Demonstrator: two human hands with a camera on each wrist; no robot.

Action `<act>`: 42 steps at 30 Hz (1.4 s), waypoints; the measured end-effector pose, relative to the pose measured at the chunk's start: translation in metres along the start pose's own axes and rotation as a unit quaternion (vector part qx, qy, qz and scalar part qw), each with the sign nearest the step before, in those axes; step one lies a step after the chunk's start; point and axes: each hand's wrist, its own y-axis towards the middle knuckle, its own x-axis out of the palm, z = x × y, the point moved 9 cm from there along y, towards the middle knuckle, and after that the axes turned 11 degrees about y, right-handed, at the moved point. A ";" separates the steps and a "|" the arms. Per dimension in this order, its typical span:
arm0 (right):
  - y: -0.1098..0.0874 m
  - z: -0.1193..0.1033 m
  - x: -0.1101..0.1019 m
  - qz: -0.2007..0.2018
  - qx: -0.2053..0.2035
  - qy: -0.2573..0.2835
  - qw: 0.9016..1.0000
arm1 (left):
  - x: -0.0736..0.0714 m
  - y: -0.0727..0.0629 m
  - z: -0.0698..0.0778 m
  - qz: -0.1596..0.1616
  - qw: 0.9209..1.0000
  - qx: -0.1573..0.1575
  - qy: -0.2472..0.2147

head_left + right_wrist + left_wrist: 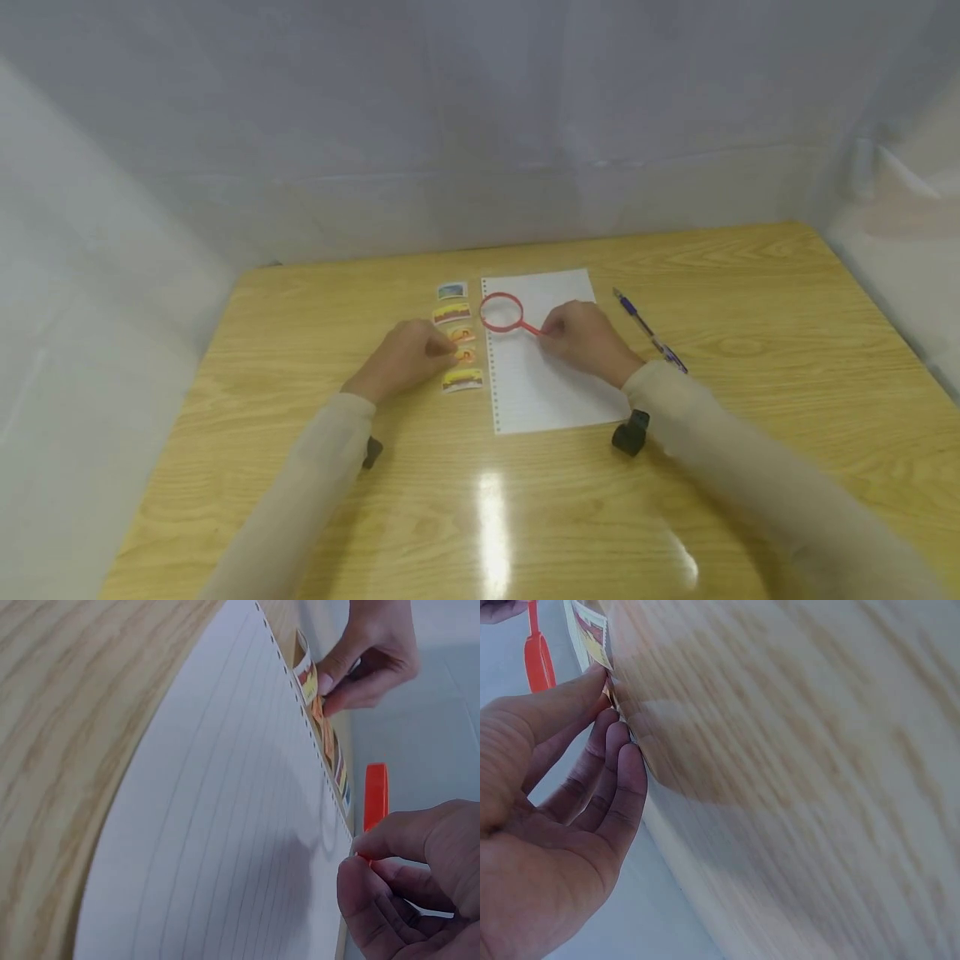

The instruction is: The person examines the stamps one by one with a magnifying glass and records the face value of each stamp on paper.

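My right hand (587, 337) pinches the thin handle of a red magnifying glass (531, 328), its round lens held over a lined sheet of paper (558, 400). Left of the sheet runs a column of small, slightly curled postage stamps. My left hand (408, 357) reaches in from the left, thumb and fingertips pinching the edge of an orange stamp (467, 356) in the lower middle of the column. Another orange stamp (462, 333) lies just beyond it. A yellow and brown stamp (308, 681) is nearest, with a red-yellow stamp (452, 313) and a blue one (452, 291) farther back.
A blue-capped pen (649, 330) lies slanted on the wooden table (757, 333), right of the paper and beyond the right wrist. Pale sheeting (480, 125) hangs behind the table's back edge and along both sides.
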 end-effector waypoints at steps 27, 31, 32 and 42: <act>-0.005 -0.015 0.039 -0.056 -0.016 -0.009 0.998 | -0.001 0.001 0.004 -0.001 1.000 0.014 0.012; -0.006 -0.016 0.040 -0.057 -0.019 -0.006 0.998 | -0.001 0.001 0.005 0.000 1.000 0.016 0.014; -0.006 -0.016 0.040 -0.058 -0.019 -0.006 0.998 | -0.001 0.001 0.005 0.000 1.000 0.015 0.014; -0.006 -0.017 0.040 -0.059 -0.022 -0.007 0.998 | -0.001 0.000 0.004 0.001 1.000 0.011 0.013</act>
